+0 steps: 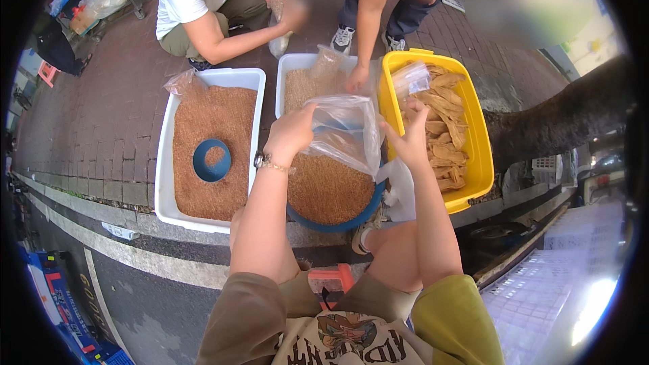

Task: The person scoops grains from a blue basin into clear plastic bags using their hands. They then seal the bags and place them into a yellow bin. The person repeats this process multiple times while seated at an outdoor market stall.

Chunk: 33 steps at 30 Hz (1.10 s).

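Note:
My left hand, with a watch at its wrist, grips the rim of a clear plastic bag at its left side. The bag's mouth hangs wide over a blue round basin full of brown grain-like granules. At the bag's right side is my right hand, thumb and fingers spread, the thumb close to the bag's edge; whether it touches is unclear. A yellow tub holding tan, flat dried pieces stands just beyond that hand.
Left stands a white tub of reddish-brown granules with a blue bowl. Behind the bag, another white tub holds paler granules; a co-worker's hand reaches in. A crouching person holds a filled bag. A tree trunk leans at right.

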{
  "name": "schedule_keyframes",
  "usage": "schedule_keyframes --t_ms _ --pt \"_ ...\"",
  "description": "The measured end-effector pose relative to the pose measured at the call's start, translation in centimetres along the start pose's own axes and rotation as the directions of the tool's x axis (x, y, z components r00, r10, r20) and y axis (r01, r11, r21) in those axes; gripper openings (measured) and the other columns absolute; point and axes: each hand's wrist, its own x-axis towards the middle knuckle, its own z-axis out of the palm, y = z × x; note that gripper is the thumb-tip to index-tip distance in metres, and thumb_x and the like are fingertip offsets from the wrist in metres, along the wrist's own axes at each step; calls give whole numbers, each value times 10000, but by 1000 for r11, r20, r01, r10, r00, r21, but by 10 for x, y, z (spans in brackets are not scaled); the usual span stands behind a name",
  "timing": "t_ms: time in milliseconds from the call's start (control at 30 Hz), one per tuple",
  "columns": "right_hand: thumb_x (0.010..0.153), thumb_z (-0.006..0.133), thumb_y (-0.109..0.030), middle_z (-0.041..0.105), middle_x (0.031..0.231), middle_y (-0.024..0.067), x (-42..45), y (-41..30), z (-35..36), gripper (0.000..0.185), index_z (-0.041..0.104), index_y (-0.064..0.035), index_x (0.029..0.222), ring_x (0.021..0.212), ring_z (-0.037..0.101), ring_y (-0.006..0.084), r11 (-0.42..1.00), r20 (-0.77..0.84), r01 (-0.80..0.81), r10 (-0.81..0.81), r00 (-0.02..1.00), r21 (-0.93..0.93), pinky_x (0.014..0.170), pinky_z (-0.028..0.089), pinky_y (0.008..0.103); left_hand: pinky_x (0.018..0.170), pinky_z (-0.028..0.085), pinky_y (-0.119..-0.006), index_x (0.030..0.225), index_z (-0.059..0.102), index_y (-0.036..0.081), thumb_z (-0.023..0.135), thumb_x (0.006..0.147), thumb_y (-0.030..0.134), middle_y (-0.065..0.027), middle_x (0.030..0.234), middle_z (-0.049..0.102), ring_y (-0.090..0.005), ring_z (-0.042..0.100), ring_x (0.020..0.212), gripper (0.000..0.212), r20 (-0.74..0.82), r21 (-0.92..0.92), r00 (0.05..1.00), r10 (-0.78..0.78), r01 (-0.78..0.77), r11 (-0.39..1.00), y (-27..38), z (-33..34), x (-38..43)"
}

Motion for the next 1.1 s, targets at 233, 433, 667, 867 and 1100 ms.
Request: schedule_keyframes --t_ms 233,433,667,867,1100 --pt "692 647 -34 363 1355 197 -12 -28 36 199 716 -130 851 1247 347 418 809 383 440 -292 876 -389 1011 320 487 807 479 -418 1363 373 150 452 775 -14 -182 1114 595 -333 581 1001 616 42 60 999 21 -23 998 -14 3 1" --pt "661 717 -196 357 1375 195 -24 26 33 456 627 -165 1107 1210 402 416 685 232 50 176 957 -727 961 378 479 836 471 -407 1324 445 192 457 771 -22 -169 1141 587 -321 576 1022 593 112 49 991 69 -75 996 -23 4 -1" --pt "660 615 -44 586 1085 192 -21 41 23 565 536 -103 1216 972 592 357 820 346 -248 465 815 -516 826 488 405 882 457 -403 1311 463 196 470 794 35 -169 1179 569 -303 549 1079 542 146 75 989 -2 -9 997 -26 7 5" --pt "660 597 8 630 982 156 -22 73 27 643 461 -76 1283 884 627 301 876 352 -359 463 814 -322 762 508 349 924 429 -390 1294 483 160 545 841 166 -220 1195 526 -343 529 1095 457 110 -69 988 110 -102 992 -18 6 9" --pt "660 647 -29 650 913 97 -25 87 18 622 480 -40 1259 765 646 209 834 327 -538 545 772 -120 668 527 307 922 421 -384 1220 535 89 552 842 180 -211 1153 546 -337 532 1077 389 18 -210 972 232 -223 952 -21 8 11"
